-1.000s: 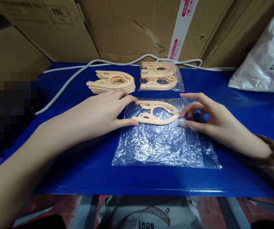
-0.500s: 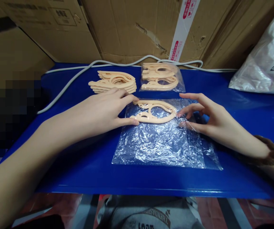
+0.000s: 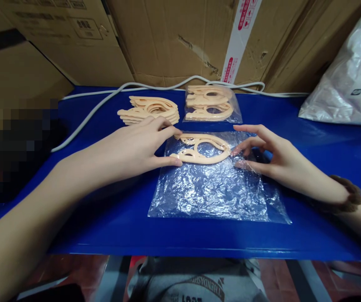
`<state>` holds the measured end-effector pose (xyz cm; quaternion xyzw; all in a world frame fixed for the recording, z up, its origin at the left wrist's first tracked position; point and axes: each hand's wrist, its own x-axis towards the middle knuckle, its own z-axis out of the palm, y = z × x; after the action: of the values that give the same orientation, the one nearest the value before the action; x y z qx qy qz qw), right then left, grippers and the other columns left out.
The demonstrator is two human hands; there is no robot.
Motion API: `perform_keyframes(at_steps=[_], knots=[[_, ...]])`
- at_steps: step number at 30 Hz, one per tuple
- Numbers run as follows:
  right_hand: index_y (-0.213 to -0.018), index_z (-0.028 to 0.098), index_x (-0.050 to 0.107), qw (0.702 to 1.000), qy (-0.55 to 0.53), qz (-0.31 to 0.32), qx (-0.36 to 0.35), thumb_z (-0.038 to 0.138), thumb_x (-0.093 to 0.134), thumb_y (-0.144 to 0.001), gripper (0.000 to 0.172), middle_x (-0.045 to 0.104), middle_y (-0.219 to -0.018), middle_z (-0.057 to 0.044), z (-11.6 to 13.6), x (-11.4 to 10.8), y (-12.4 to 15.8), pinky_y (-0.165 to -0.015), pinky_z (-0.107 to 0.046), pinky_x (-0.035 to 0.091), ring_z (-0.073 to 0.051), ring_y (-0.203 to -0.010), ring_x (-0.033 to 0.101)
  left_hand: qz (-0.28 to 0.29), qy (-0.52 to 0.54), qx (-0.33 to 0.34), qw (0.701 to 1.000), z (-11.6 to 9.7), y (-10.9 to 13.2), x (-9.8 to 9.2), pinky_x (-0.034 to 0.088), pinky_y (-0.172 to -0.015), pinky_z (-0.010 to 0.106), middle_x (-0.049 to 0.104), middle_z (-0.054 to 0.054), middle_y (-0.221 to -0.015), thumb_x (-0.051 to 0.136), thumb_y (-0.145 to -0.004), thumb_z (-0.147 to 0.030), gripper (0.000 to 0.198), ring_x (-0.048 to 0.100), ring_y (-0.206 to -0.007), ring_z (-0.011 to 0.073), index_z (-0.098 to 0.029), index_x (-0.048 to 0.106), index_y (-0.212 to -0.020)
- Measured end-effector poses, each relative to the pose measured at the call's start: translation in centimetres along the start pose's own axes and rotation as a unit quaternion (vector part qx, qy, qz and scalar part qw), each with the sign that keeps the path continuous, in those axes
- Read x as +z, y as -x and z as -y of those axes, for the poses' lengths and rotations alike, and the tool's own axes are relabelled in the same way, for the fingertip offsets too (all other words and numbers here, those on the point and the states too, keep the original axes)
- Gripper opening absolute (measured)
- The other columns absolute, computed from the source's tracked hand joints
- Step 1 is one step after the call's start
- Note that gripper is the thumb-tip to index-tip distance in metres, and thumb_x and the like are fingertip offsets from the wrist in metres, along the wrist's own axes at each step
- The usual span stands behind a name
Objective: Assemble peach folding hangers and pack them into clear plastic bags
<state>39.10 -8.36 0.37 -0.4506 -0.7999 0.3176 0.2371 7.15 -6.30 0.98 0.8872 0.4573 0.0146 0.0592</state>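
Note:
A beige folding clothes hanger (image 3: pixel 203 159) lies folded at the upper part of a clear plastic bag (image 3: pixel 205 193), which is spread flat and wrinkled. My left hand (image 3: pixel 136 144) grips the hanger's left side, thumb at the lower arm's end and index finger at the upper one. My right hand (image 3: pixel 271 153) is at the bag's right side, fingers apart, with fingertips by the hanger's rounded end. Film seems to lie over its thumb and a fingertip. Behind my left hand sits a stack of matching hangers (image 3: pixel 155 107). Beside it, bagged hangers (image 3: pixel 210 105) lie flat.
The blue tabletop (image 3: pixel 180 239) ends at a front edge near me. Along the back run a white cable (image 3: pixel 105 98) and large cardboard boxes (image 3: pixel 167 46). A full white plastic sack (image 3: pixel 344 84) stands at the back right.
Both hands keep nearly the same place on the hanger and bag. The whole view has shifted slightly; nothing else has visibly moved.

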Motion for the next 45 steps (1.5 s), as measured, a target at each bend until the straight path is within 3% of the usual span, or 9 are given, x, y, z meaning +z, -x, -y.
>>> perform_keyframes(at_steps=[7, 12, 18, 22, 25, 31, 35, 41, 45], knots=[[-0.141, 0.023, 0.047, 0.999, 0.045, -0.01, -0.007, 0.039, 0.068, -0.089, 0.058, 0.072, -0.099, -0.005, 0.0, -0.4, -0.1, -0.09, -0.042, 0.054, -0.023, -0.09, 0.069, -0.079, 0.046, 0.052, 0.994, -0.5, -0.4, -1.5, 0.041, -0.113, 0.046, 0.053, 0.011, -0.144, 0.046, -0.096, -0.066, 0.064, 0.048, -0.135, 0.0317, -0.021, 0.052, -0.141], [-0.143, 0.023, 0.047, 0.995, 0.098, -0.036, -0.002, 0.037, 0.066, -0.089, 0.059, 0.072, -0.1, -0.006, -0.3, -0.9, -0.1, -0.092, -0.046, 0.052, -0.026, -0.093, 0.069, -0.143, -0.017, 0.001, 0.99, 0.8, -0.8, -2.1, 0.026, -0.122, 0.048, 0.039, 0.015, -0.156, 0.042, -0.1, -0.063, 0.074, 0.035, -0.143, 0.0324, -0.011, 0.036, -0.152], [-0.144, 0.022, 0.048, 0.988, 0.144, -0.061, -0.014, 0.041, 0.066, -0.089, 0.061, 0.072, -0.101, -0.008, -1.0, -1.5, -0.2, -0.088, -0.05, 0.052, -0.028, -0.091, 0.069, -0.083, -0.066, -0.099, 0.989, 5.8, -2.6, 0.0, 0.022, -0.125, 0.046, 0.023, -0.007, -0.165, 0.015, -0.095, -0.079, 0.087, 0.028, -0.144, 0.0276, -0.019, 0.012, -0.159], [-0.143, 0.022, 0.049, 0.983, 0.171, -0.063, -0.027, 0.039, 0.065, -0.089, 0.059, 0.073, -0.1, -0.008, -1.1, -1.6, -0.2, -0.09, -0.052, 0.05, -0.03, -0.091, 0.069, -0.049, -0.119, -0.136, 0.982, 7.7, -3.7, 1.2, 0.017, -0.124, 0.049, 0.03, -0.006, -0.16, -0.004, -0.092, -0.079, 0.091, 0.029, -0.14, 0.025, -0.018, 0.011, -0.158], [-0.144, 0.03, 0.048, 0.98, 0.186, -0.069, -0.031, 0.037, 0.065, -0.089, 0.058, 0.073, -0.101, -0.006, -1.1, -1.7, -0.2, -0.089, -0.053, 0.049, -0.032, -0.092, 0.068, -0.046, -0.154, -0.17, 0.972, 7.6, -4.0, 1.4, 0.026, -0.118, 0.047, 0.039, -0.006, -0.148, -0.015, -0.085, -0.082, 0.1, 0.032, -0.129, 0.0209, -0.017, 0.015, -0.155], [-0.143, 0.031, 0.048, 0.971, 0.217, -0.097, -0.024, 0.035, 0.063, -0.089, 0.056, 0.073, -0.101, -0.006, -0.5, -2.2, 0.0, -0.089, -0.056, 0.046, -0.033, -0.094, 0.066, -0.144, -0.16, -0.129, 0.968, 5.8, -2.9, 0.0, 0.04, -0.105, 0.039, 0.052, -0.003, -0.125, 0.003, -0.088, -0.086, 0.095, 0.04, -0.114, 0.0169, -0.017, 0.032, -0.147], [-0.134, 0.031, 0.056, 0.967, 0.206, -0.15, 0.007, 0.039, 0.054, -0.094, 0.04, 0.071, -0.108, -0.007, 0.8, -2.0, 0.4, -0.09, -0.052, 0.047, -0.032, -0.099, 0.065, -0.204, -0.134, -0.081, 0.966, 2.7, -1.8, -1.2, 0.037, -0.108, 0.044, 0.047, 0.005, -0.138, 0.028, -0.089, -0.087, 0.093, 0.044, -0.124, 0.0255, -0.015, 0.037, -0.147], [-0.113, 0.029, 0.063, 0.994, 0.006, -0.109, 0.023, 0.051, 0.063, -0.091, 0.031, 0.072, -0.104, -0.004, 3.5, -0.6, 1.2, -0.083, -0.04, 0.056, -0.025, -0.095, 0.069, -0.231, -0.081, 0.08, 0.966, -4.1, -0.5, -1.3, 0.042, -0.102, 0.049, 0.057, 0.014, -0.135, 0.04, -0.084, -0.088, 0.093, 0.054, -0.122, 0.0346, -0.017, 0.047, -0.144], [-0.107, 0.032, 0.062, 0.992, -0.101, -0.063, 0.043, 0.044, 0.074, -0.085, 0.028, 0.074, -0.096, 0.0, 4.4, 0.0, 1.7, -0.063, -0.03, 0.056, -0.019, -0.082, 0.071, -0.255, -0.079, 0.144, 0.953, -6.2, -0.1, -0.3, 0.044, -0.1, 0.049, 0.062, 0.016, -0.133, 0.043, -0.087, -0.081, 0.085, 0.058, -0.12, 0.0357, -0.017, 0.051, -0.143]])
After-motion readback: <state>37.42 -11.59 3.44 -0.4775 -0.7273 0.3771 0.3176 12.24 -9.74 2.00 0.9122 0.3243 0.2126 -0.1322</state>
